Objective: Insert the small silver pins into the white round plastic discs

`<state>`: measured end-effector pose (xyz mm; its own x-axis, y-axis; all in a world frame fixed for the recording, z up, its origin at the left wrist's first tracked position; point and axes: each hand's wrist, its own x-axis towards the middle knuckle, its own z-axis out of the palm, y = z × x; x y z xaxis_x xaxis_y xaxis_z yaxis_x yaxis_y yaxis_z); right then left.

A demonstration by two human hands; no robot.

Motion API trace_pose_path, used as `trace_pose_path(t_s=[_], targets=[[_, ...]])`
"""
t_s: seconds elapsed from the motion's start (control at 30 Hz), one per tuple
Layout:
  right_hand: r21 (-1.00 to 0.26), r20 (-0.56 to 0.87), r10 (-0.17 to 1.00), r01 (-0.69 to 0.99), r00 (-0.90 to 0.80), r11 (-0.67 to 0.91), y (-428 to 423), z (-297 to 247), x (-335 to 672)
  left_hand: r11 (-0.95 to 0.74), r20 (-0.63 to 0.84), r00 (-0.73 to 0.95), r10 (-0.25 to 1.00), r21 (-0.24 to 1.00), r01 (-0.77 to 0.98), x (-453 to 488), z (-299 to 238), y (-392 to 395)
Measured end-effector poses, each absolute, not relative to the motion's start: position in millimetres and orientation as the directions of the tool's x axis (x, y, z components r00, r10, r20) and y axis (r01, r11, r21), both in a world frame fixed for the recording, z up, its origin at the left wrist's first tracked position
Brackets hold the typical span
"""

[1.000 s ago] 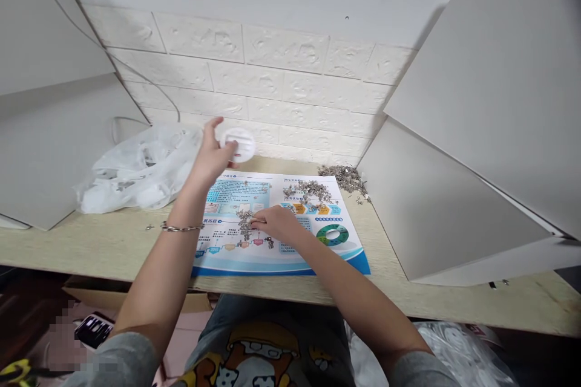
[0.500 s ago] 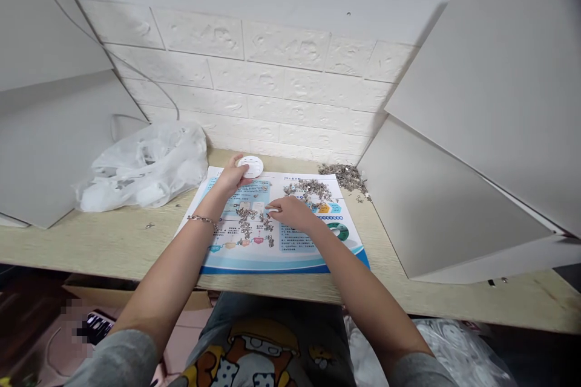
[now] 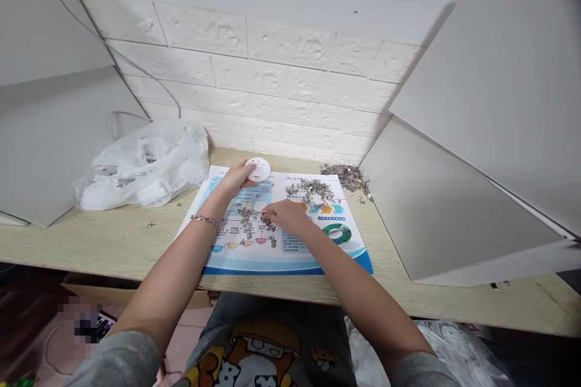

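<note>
A round white disc [image 3: 262,170] with small print on its face is held at its left edge by my left hand [image 3: 238,178], thumb on top, above the back of a printed sheet [image 3: 276,264]. My right hand [image 3: 287,216] is over the middle of the sheet, its fingertips pinched together at a scatter of small silvery metal pieces [image 3: 247,227]. Whatever is between those fingertips is too small to make out. A larger spread of similar metal pieces [image 3: 313,190] lies on the sheet behind my right hand.
A dense heap of metal bits [image 3: 345,176] sits on the wooden table [image 3: 113,245] at the back right. At the left is a translucent plastic bag [image 3: 149,160] with white items inside. Grey-white panels [image 3: 454,193] flank both sides, and a white brick-patterned wall [image 3: 267,81] rises behind.
My left hand and the disc have shifted slightly right, with the disc turned a little. The right fingertips have moved slightly left and down toward the scattered pieces.
</note>
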<state>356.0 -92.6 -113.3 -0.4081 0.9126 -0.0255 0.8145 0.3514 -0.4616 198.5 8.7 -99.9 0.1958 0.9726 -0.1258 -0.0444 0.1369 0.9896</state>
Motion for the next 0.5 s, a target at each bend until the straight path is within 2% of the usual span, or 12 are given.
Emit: trace_pose_path(t_s=[0.27, 0.4, 0.5], targets=[[-0.383, 0.005, 0.908, 0.838, -0.419, 0.389, -93, -113, 354, 0.283, -0.195, 0.489, 0.85, 0.953, -0.112, 201, -92, 1], [-0.432, 0.026, 0.93, 0.835, -0.366, 0.341, -93, -109, 360, 0.229, -0.159, 0.504, 0.849, 0.97, -0.08, 201, -92, -1], [-0.495, 0.058, 0.973, 0.84, -0.225, 0.224, -89, -107, 367, 0.18, -0.14, 0.538, 0.831, 0.983, -0.022, 201, -91, -4]])
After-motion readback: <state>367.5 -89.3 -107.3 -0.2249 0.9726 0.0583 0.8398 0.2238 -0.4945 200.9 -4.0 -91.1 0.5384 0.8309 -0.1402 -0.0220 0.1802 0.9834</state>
